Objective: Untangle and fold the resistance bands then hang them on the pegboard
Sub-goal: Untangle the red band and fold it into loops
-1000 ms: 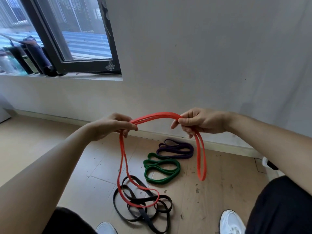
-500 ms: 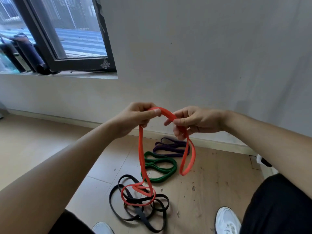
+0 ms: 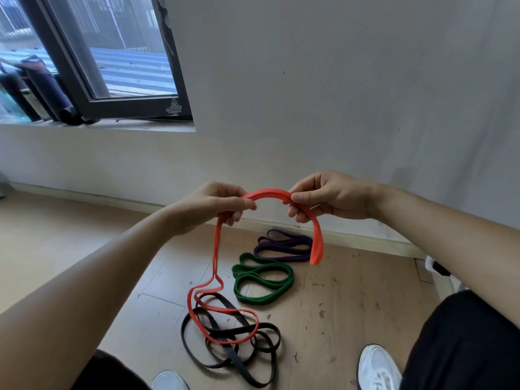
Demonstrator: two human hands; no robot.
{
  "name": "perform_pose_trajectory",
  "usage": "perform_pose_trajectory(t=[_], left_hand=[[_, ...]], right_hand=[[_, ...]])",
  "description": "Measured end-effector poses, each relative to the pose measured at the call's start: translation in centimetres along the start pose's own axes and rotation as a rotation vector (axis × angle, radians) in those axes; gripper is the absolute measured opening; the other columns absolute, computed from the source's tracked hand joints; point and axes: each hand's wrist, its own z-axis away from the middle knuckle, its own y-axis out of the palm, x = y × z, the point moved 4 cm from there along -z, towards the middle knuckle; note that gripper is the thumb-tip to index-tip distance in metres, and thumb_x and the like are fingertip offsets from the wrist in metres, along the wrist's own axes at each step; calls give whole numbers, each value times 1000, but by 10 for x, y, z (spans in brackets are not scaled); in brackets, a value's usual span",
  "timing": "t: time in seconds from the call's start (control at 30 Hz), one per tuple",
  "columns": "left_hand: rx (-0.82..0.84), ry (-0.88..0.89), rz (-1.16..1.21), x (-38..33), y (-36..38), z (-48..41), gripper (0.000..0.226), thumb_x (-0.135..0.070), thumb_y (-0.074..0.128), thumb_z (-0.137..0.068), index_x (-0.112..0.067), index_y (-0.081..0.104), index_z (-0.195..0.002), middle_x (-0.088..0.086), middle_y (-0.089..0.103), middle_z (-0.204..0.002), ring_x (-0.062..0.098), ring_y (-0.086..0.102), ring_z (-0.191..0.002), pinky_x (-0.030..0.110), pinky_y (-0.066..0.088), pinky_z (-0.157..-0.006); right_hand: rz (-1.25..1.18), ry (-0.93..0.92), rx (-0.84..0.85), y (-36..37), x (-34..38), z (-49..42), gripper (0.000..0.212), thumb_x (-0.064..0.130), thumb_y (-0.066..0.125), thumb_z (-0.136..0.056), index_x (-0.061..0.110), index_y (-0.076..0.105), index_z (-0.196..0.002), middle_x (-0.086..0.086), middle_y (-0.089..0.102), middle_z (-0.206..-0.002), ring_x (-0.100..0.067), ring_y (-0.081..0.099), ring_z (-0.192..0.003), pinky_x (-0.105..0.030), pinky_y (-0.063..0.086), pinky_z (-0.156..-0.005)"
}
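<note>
Head view, fingers: curled, left hand and right hand each pinching the red band.
Red band: arched between the hands, short end hanging at the right, long end trailing down onto the black bands.
Floor: green band and purple band lie looped beside them.

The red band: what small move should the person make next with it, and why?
Probably raise both hands, lifting the long loop off the floor. The left hand and right hand pinch the red band in an arch; a short fold hangs from the right, but the long part drops from the left onto the tangled black bands.
</note>
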Motion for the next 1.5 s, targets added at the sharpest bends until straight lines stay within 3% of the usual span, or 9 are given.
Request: perform_pose_trajectory(t=[0.13,0.3,0.47,0.57,0.73,0.93,1.1,1.33,1.5], left_hand=[[-1,57,3,-25,30,-12,45,-50,62,-92,-6,71,-99,0,55,-69,12,50,-64,23,44,-63],[-115,77,47,-29,23,-14,29,-31,58,-100,-9,66,-84,-2,46,-63,10,37,-56,24,33,-58],[-241,88,171,-29,8,-9,27,-27,55,-102,-8,63,-85,-4,43,-63,10,36,-57,23,34,-60],[-303,88,295,-29,1,-7,26,-26,54,-104,-10,61,-85,-6,38,-60,11,32,-56,23,33,-59],[-418,61,398,-25,-7,-5,27,-29,54,-104,-11,61,-85,-7,37,-58,10,32,-54,24,33,-59],[-553,37,505,-26,-11,-1,26,-31,56,-104,-12,63,-87,-6,37,-58,9,33,-53,26,33,-61],[-581,36,567,-26,-13,0,27,-33,56,-103,-14,63,-85,-7,37,-56,9,32,-55,27,33,-62],[-582,37,616,-24,-17,3,29,-33,56,-103,-15,63,-83,-6,35,-56,9,31,-55,25,33,-61],[-554,39,611,-22,-19,2,29,-33,55,-103,-14,62,-82,-7,35,-56,9,30,-54,25,32,-60]], right_hand=[[35,15,61,14,2,-5,31,13,59,-97,-3,68,-122,-17,74,-101,-27,71,-90,-34,60,-84],[108,-12,24,13,4,-5,36,14,62,-97,4,57,-132,-15,72,-121,-30,68,-116,-46,53,-103],[91,38,-71,5,-9,-6,56,47,62,-89,16,59,-135,-3,66,-132,-25,60,-125,-47,49,-106],[88,41,-110,3,-14,-5,65,55,71,-77,15,64,-128,-3,69,-124,-28,61,-122,-48,48,-106],[133,8,-165,4,-16,-5,57,40,86,-73,12,66,-119,-9,66,-108,-25,63,-102,-45,53,-97],[449,-251,-621,29,13,2,60,55,80,-70,16,60,-112,-3,62,-95,-15,60,-80,-23,56,-69],[622,-340,-808,37,15,2,41,28,89,-75,16,62,-103,3,66,-85,-10,65,-75,-19,56,-68],[477,-298,-869,17,9,0,16,12,83,-82,12,73,-94,-1,73,-84,-11,70,-74,-22,57,-69],[-81,-207,-749,8,4,-3,16,5,79,-83,10,74,-97,-6,76,-91,-17,69,-86,-28,53,-75]])
